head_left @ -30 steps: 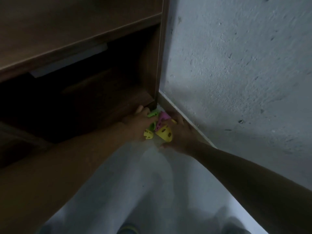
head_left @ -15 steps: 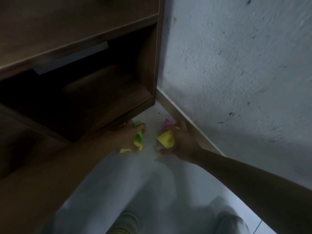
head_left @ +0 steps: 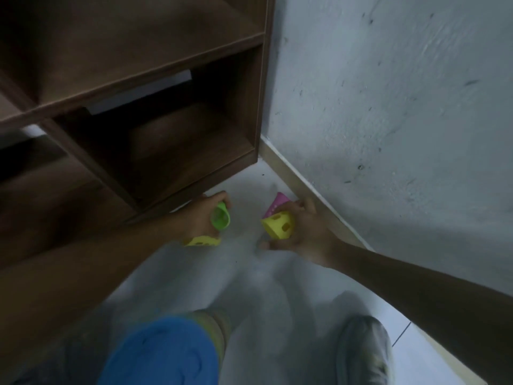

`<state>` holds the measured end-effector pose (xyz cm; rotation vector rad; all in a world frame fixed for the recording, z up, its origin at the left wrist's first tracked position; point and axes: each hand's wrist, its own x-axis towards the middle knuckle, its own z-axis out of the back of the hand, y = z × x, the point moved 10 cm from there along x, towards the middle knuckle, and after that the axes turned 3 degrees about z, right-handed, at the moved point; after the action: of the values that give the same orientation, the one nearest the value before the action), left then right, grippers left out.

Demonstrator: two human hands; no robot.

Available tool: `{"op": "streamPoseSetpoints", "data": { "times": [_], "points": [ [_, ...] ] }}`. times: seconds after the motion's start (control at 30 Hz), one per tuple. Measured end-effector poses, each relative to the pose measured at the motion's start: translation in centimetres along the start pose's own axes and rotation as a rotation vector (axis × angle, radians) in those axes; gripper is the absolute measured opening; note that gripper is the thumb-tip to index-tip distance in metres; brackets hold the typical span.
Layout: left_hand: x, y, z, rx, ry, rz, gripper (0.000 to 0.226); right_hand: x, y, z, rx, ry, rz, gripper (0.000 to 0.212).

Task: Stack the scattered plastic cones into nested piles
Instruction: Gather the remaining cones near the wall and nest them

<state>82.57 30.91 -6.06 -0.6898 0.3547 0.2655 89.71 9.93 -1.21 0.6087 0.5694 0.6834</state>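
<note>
My left hand (head_left: 202,218) grips a green cone (head_left: 220,220) just in front of the wooden shelf unit, its open mouth turned toward me. A yellow cone (head_left: 202,241) shows below that hand, at the heel of the palm. My right hand (head_left: 302,229) holds a yellow cone with holes (head_left: 279,227), and a pink cone (head_left: 275,204) lies against it on the far side, under my fingertips. Both hands are low over the white floor, roughly a hand's width apart.
A dark wooden shelf unit (head_left: 155,87) with open compartments fills the left and top. A rough grey wall (head_left: 388,107) with a skirting board (head_left: 291,176) runs along the right. My knee in blue cloth (head_left: 163,354) and a shoe (head_left: 361,348) are at the bottom.
Both hands pulled back from the corner toward me and moved apart, splitting the cluster: green and yellow cones went with the left hand, yellow and pink with the right. The camera tilted down.
</note>
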Motion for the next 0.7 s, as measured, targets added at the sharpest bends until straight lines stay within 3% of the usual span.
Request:
{"op": "streamPoseSetpoints", "data": {
  "times": [0.43,0.57,0.7],
  "points": [
    [-14.6,-15.8,15.9,-0.352,-0.104,-0.097,0.061,-9.6,14.1,7.8,-0.212,0.047,0.246,0.072],
    [-20.3,-20.7,19.6,-0.453,-0.244,-0.171,0.062,-14.0,19.7,10.1,-0.329,0.083,0.341,0.082],
    [-25.3,-23.9,21.1,-0.603,-0.247,-0.199,0.069,-18.4,24.4,11.9,-0.372,0.109,0.391,0.09]
  ]
}}
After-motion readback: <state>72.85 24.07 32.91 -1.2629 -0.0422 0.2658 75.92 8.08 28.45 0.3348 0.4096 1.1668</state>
